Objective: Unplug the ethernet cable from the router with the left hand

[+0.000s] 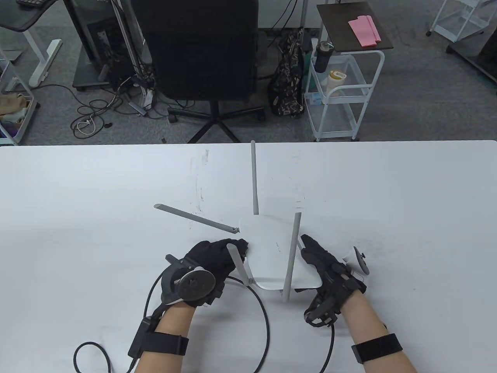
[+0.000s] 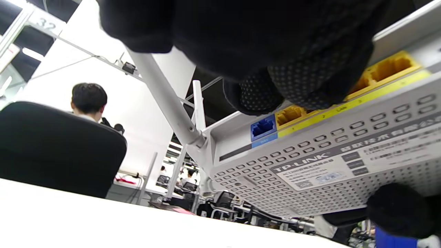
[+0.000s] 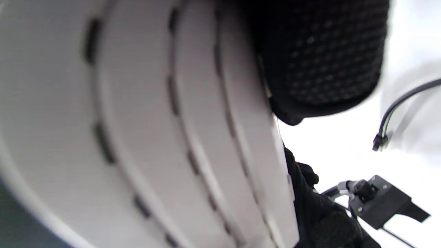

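A white router (image 1: 271,252) with several grey antennas is tilted up off the white table (image 1: 97,194). My right hand (image 1: 306,244) grips its right edge, and a fingertip (image 3: 327,62) presses on the ribbed shell (image 3: 137,120). My left hand (image 1: 237,248) is at the router's left side, where the ports are. In the left wrist view two fingertips (image 2: 258,96) pinch together at the yellow ports (image 2: 389,67), next to the empty blue port (image 2: 262,127). The plug is hidden by them. A black ethernet cable (image 1: 266,314) runs from under the left hand toward the near edge.
One antenna (image 1: 194,217) lies out flat to the left and another (image 1: 254,178) points to the far edge. Thin glove cables (image 1: 89,349) loop beside my left forearm. Beyond the table stand a black office chair (image 1: 202,50) and a white cart (image 1: 341,93).
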Demonstrator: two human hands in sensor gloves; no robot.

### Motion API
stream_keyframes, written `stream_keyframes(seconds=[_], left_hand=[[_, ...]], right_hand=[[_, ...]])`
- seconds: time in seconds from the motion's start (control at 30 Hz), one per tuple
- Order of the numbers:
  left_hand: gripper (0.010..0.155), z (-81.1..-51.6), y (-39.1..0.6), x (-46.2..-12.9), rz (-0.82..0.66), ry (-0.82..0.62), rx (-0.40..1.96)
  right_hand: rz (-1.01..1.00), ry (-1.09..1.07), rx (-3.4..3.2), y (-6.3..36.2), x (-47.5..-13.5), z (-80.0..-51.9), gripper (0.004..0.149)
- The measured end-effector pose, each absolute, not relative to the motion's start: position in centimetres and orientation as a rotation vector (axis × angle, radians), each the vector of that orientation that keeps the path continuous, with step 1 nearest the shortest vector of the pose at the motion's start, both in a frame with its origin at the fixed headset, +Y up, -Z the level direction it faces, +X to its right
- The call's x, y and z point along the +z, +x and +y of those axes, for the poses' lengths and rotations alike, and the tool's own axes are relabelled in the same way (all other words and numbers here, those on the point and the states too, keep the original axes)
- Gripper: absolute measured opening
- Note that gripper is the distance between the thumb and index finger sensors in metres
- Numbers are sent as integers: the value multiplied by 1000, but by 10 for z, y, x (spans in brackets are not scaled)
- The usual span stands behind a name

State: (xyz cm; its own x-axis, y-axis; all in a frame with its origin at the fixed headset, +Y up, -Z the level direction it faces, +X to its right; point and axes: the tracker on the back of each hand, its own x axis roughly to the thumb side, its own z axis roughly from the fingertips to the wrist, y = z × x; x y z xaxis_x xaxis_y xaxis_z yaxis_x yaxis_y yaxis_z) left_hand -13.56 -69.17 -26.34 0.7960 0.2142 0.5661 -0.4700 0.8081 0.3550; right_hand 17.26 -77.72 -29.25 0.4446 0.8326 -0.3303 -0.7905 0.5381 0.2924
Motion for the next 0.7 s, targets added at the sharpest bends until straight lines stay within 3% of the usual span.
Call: stream_keyframes(seconds=[0.7], left_hand=[[47, -691, -132, -257, -483, 614, 275]], right_hand=[[411, 106, 989, 172, -292, -774, 75]])
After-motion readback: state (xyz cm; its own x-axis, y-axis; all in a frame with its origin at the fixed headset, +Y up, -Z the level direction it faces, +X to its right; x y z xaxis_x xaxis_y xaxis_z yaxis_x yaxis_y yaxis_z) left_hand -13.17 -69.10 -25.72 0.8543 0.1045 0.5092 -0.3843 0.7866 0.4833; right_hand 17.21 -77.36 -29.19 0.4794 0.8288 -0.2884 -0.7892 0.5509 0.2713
